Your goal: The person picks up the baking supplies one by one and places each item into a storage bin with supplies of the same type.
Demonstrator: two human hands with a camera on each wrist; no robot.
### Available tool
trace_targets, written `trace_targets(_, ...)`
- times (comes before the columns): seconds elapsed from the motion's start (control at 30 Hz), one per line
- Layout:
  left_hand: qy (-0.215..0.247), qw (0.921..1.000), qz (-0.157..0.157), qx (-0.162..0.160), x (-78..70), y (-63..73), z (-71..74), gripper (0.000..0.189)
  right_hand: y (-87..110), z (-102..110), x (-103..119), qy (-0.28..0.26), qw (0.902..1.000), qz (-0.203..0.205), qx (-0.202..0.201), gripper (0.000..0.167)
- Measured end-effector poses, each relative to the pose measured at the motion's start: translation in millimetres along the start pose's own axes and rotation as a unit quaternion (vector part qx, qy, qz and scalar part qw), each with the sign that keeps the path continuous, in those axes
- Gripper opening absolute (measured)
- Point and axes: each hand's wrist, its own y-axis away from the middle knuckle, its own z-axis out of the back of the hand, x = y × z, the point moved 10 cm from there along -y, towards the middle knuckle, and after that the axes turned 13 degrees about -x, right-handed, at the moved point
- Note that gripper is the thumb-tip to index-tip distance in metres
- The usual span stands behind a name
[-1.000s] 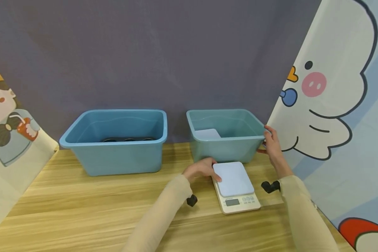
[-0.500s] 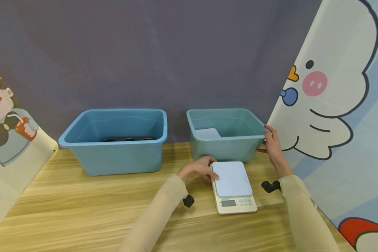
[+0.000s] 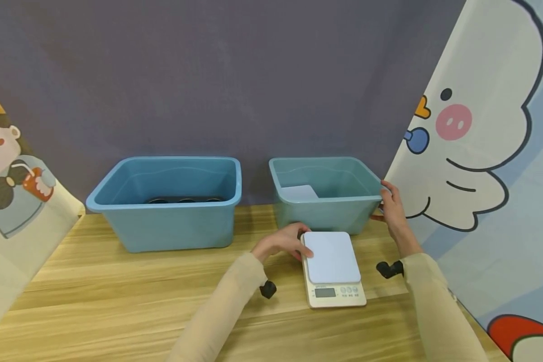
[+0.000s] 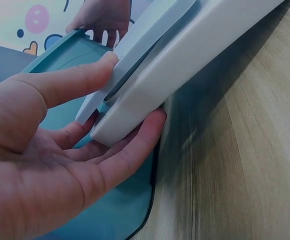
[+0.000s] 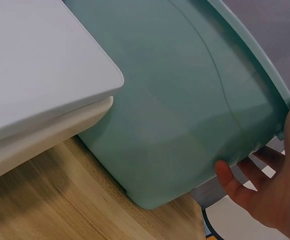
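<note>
A white kitchen scale (image 3: 332,257) with a small display stands in front of the right-hand teal plastic bin (image 3: 321,213). My left hand (image 3: 285,240) holds the scale by its far left corner. In the left wrist view the thumb lies against the top platform while the fingers (image 4: 129,155) reach beneath the body, and that end sits off the wood. My right hand (image 3: 392,213) grips the bin at its right front corner, near the rim. The right wrist view shows one fingertip (image 5: 224,172) touching the bin's outer wall; other fingers are partly hidden behind the corner.
A white flat object (image 3: 300,192) lies inside the right bin. To the left stands a larger blue bin (image 3: 176,229) with a dark object (image 3: 185,199) showing several round shapes. Behind rises a grey cloth (image 3: 253,90); a cartoon-printed panel (image 3: 461,166) borders the wooden table (image 3: 140,301).
The scale's front end has swung left, so it now lies straighter to the bin. My left hand has shifted slightly left with it. The right hand stays at the bin's corner.
</note>
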Motion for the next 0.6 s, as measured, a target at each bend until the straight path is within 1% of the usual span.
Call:
trace_targets(0.33, 0.005, 1.0, -0.006, 0.0, -2.1, 1.2, 1.3, 0.06, 0.2, -0.2, 0.0, -0.002, 1.0, 0.006, -0.002, 0.059)
trace_targets(0.6, 0.047, 0.9987, -0.018, -0.008, -8.0, 4.6, 4.7, 0.058, 0.5, -0.3, 0.3, -0.003, 1.0, 0.007, -0.001, 0.059)
